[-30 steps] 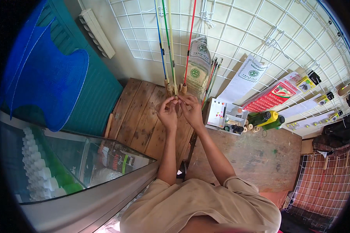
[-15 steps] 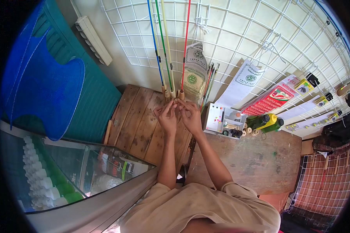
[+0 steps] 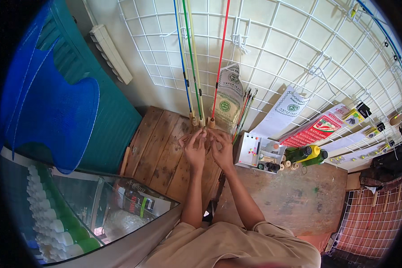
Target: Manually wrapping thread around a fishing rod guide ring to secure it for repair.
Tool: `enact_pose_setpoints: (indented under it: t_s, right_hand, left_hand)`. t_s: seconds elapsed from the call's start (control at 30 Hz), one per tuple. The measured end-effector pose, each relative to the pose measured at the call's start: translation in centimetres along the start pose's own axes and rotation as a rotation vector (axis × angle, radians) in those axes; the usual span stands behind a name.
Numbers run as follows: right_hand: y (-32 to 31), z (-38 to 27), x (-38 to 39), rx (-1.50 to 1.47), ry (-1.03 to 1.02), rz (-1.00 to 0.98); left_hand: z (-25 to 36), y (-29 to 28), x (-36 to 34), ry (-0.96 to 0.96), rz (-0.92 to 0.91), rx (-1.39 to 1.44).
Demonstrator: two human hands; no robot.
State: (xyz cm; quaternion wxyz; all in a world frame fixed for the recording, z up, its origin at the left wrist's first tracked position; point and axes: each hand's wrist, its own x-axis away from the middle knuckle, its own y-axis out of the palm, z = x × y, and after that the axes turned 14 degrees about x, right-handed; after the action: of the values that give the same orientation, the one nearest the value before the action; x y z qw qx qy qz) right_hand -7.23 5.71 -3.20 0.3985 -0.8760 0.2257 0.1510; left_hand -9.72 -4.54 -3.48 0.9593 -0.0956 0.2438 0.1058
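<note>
Hands are coming together a little lower and nearer to us than a second ago: we are holding our left hand point(image 3: 195, 149) and right hand point(image 3: 222, 151) side by side, fingertips almost touching, just below the butt ends of the upright rods point(image 3: 201, 121). A second ago our fingers were up at those butts; now they are sitting slightly off them, over the wooden worktop point(image 3: 161, 152). Both hands are curled narrow, pinching at something too small for us to make out, perhaps a line or small fitting, so we cannot tell what they are holding.

The rods themselves are standing as before, leaning against the white wire grid point(image 3: 277, 49): a blue rod point(image 3: 182, 58), a green rod point(image 3: 191, 58), a pale yellow rod point(image 3: 196, 67) and a red rod point(image 3: 221, 53), their cork-coloured ends resting on the worktop at the wall. We are judging that the work has moved from the rod ends to fine fiddling between the fingertips.

To our right a white compartment box point(image 3: 259, 154) of small parts is sitting near a green and yellow bottle point(image 3: 306, 154). A glass display case point(image 3: 98, 214) is lying at our lower left, a blue net point(image 3: 49, 111) above it.
</note>
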Motion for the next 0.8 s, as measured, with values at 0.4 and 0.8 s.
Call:
enact_pose_setpoints:
  t_s: [0.4,0.8]
  right_hand:
    - [0.0,0.7,-0.3,-0.070,-0.012,-0.056]
    - [-1.2,1.3,0.5,-0.111,0.021,0.029]
  left_hand:
    - [0.0,0.1,0.3,-0.045,0.007,-0.028]
    - [1.7,0.3,0.5,0.079,0.105,-0.104]
